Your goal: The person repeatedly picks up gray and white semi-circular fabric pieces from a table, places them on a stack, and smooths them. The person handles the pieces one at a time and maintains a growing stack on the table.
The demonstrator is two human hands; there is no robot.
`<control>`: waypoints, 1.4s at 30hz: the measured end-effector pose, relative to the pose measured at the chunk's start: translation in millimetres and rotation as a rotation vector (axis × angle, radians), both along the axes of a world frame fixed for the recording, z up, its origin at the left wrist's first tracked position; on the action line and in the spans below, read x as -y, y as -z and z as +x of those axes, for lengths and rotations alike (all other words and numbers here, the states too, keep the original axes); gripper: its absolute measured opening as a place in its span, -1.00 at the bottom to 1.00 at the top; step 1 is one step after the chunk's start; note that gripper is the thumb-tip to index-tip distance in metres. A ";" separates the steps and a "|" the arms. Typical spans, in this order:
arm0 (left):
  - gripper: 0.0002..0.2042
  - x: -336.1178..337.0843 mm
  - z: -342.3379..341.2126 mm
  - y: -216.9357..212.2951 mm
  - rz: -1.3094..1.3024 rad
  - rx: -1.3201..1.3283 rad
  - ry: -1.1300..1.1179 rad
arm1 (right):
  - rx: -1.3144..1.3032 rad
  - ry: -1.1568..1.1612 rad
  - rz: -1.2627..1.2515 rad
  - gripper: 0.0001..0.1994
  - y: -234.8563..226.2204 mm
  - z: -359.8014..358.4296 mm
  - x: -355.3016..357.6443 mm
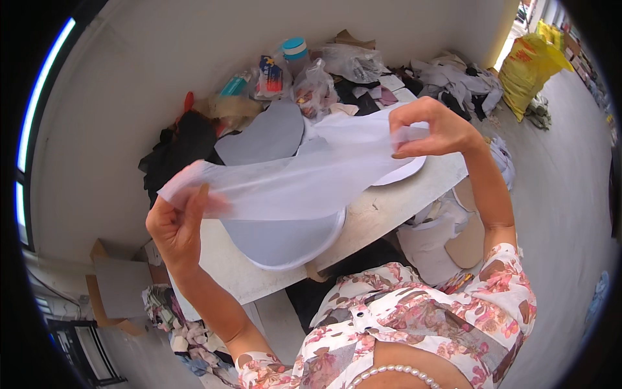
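A strip of thin, see-through white fabric (291, 185) is stretched in the air between my hands. My left hand (181, 220) pinches its left end, the fingers showing through the cloth. At the other end my right hand (431, 129) grips the fabric between thumb and fingers. Below it on the table lies a rounded grey piece with a white edge (285, 240), partly covered by the fabric. Another white-edged rounded piece (402, 172) lies under the fabric's right side. Behind the strip rests a flat grey rounded piece (265, 133).
The white table (389, 207) stands against the wall. Plastic bags (314, 87), a jar with a blue lid (295, 52) and dark cloth (184, 142) crowd its back edge. A yellow sack (528, 74) stands far right. Scraps (194, 343) and a cardboard box (97, 285) lie lower left.
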State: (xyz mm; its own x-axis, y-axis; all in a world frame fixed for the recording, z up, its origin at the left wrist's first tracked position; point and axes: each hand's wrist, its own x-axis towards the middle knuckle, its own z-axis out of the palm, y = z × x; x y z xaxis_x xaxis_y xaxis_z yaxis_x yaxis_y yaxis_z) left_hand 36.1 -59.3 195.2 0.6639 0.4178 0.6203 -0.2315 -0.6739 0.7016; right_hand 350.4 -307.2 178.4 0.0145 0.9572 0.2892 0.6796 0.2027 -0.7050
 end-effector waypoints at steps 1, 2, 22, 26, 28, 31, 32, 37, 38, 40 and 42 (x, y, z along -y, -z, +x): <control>-0.85 0.8 -24.4 3.0 -0.050 0.013 -0.005 | -0.059 -0.045 0.058 -0.83 -3.0 -3.6 0.5; -0.87 2.9 -39.6 6.9 -0.107 0.017 0.001 | -0.131 -0.076 0.107 -0.84 -1.1 -9.8 3.8; -0.82 -32.8 -64.2 148.2 -0.805 -0.018 -0.363 | -0.789 0.179 -0.041 -0.87 120.5 -46.7 -91.9; -0.82 -44.4 -57.1 162.4 -0.710 -0.106 -0.506 | -0.675 0.285 -0.131 -0.86 129.8 -39.1 -104.2; -0.81 -47.8 -53.1 167.6 -0.651 -0.145 -0.568 | -0.607 0.362 -0.132 -0.86 130.7 -38.9 -110.0; -0.80 -50.3 -48.3 170.0 -0.606 -0.206 -0.653 | -0.505 0.435 -0.122 -0.87 132.4 -41.1 -116.7; -0.80 -50.5 -47.7 170.4 -0.580 -0.221 -0.683 | -0.469 0.454 -0.116 -0.87 133.4 -41.2 -118.4; -0.80 -53.2 -45.5 172.1 -0.554 -0.262 -0.707 | -0.277 0.513 -0.089 -0.84 145.4 -37.5 -124.6; -0.80 -54.4 -46.9 174.0 -0.557 -0.270 -0.703 | -0.224 0.509 -0.071 -0.82 145.9 -38.4 -125.6; -0.76 -50.6 -49.0 171.4 -0.444 -0.316 -0.777 | -0.006 0.610 -0.154 -0.75 133.4 -44.6 -123.0; -0.68 -38.6 -46.0 158.7 -0.209 -0.392 -0.917 | 0.197 0.639 -0.057 -0.64 116.7 -56.8 -119.3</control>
State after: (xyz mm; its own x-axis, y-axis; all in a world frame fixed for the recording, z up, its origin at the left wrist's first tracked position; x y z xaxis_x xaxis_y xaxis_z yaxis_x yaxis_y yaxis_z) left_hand -10.0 -20.7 36.4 0.1747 0.9428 0.2839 0.5841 -0.3314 0.7410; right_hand 293.5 -187.9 61.7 0.5354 0.7921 0.2932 0.7706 -0.3161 -0.5534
